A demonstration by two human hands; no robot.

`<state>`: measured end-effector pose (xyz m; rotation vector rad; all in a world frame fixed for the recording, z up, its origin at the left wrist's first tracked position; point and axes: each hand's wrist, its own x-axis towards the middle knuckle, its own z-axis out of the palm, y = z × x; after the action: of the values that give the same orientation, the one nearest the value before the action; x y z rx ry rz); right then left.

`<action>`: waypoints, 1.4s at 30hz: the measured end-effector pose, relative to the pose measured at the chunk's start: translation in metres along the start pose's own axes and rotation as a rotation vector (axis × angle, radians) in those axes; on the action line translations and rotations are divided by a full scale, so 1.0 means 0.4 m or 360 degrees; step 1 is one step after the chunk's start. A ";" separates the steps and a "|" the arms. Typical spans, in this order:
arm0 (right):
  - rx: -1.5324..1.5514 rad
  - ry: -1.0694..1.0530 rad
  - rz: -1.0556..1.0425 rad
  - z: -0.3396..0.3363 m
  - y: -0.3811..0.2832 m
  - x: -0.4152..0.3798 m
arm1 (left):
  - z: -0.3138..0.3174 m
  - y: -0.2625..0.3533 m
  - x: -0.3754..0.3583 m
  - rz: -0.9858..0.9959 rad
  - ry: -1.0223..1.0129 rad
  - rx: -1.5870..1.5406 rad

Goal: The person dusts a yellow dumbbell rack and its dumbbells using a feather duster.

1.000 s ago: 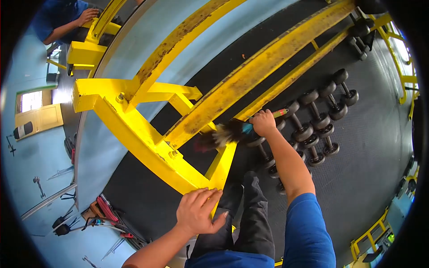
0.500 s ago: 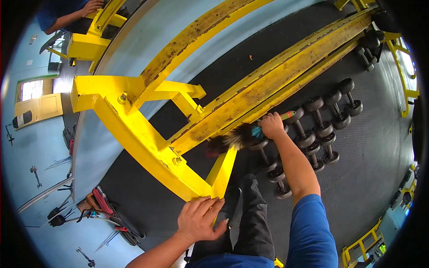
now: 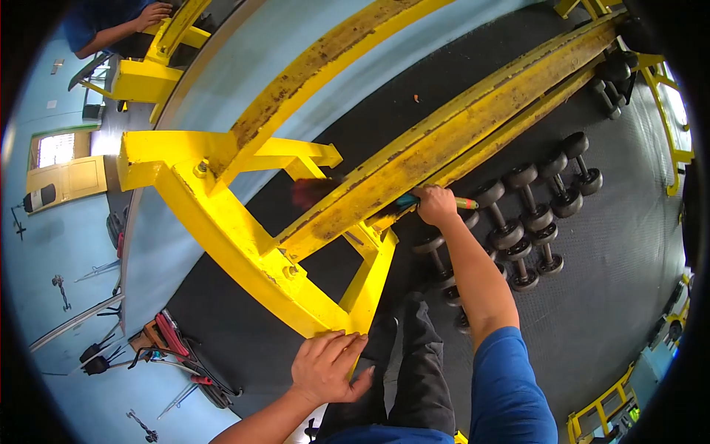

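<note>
My right hand (image 3: pixel 438 205) is closed around the handle of a feather duster (image 3: pixel 466 203). The duster passes under a worn yellow beam (image 3: pixel 444 144) of a dumbbell rack, and its blurred dark red feather tip shows on the beam's far side. Most of its feathers are hidden by the beam. My left hand (image 3: pixel 325 368) lies with fingers stretched out on the near corner of the yellow end frame (image 3: pixel 222 244), holding nothing.
Several grey dumbbells (image 3: pixel 529 194) stand on the black floor right of the rack. A mirror (image 3: pixel 66 251) on the left reflects gym equipment and a person's arm. More yellow frames (image 3: pixel 599 407) stand at the lower right.
My right hand has moved slightly up and left. The duster's feathers went from the near side of the beam to beneath it and out beyond. My left hand stays on the frame.
</note>
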<state>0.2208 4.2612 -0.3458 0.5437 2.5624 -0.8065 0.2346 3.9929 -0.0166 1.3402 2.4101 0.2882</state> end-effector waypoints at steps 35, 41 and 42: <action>0.1105 -0.0278 0.0089 0.090 -0.461 -0.051 | -0.001 0.002 -0.014 -0.0058 0.0026 0.0026; 0.1193 -0.0287 0.0086 -0.025 -0.473 -0.139 | 0.001 0.001 -0.013 -0.0061 0.0032 0.0022; 0.1190 -0.0289 0.0085 -0.016 -0.468 -0.163 | 0.000 0.001 -0.013 -0.0052 0.0033 0.0022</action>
<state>0.1862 4.1074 -0.2256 0.7010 2.0135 -1.7126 0.2374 3.9888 -0.0155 1.3080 2.4527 0.2786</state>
